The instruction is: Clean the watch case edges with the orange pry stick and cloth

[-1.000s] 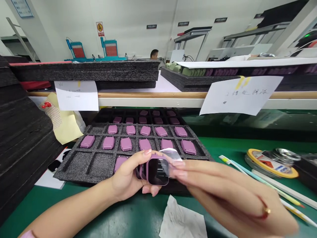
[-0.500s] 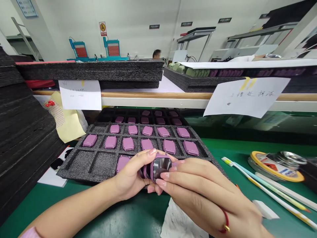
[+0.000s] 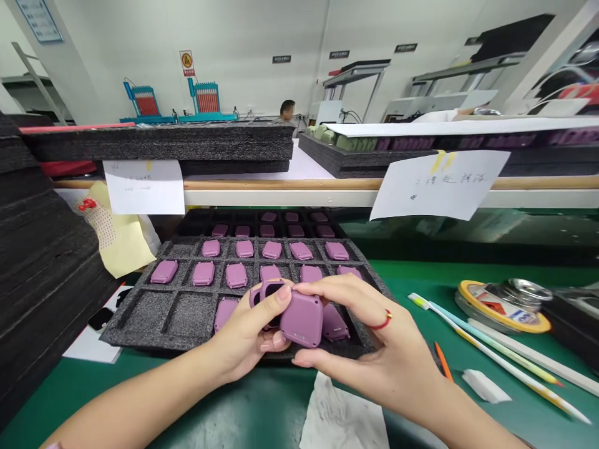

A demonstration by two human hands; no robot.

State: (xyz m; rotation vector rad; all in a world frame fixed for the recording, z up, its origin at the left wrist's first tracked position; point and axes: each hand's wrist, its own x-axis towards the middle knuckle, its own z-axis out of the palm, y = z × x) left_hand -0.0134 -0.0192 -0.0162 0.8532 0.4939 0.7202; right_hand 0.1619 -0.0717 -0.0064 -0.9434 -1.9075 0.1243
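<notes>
My left hand is closed around a few purple smartwatch cases, its thumb on top; darker faces show between them. The front purple watch case turns its plain back with small print toward me. My right hand is curved about that same case, index finger at its top edge and thumb at its lower edge. Behind the hands lies a black foam tray with purple cases in many of its pockets. One case sits in the tray just beyond my right hand, partly covered.
A shelf edge with hanging paper notes crosses above the tray. Black foam stacks rise at left. At right lie toothbrush-like sticks, a yellow-rimmed tin, an orange stick and a white block. A crumpled tissue lies in front. A person sits far back.
The front case has turned from its dark glass face to its purple back. My right hand has shifted from lying across the glass to spanning the case's edges. The view has moved slightly.
</notes>
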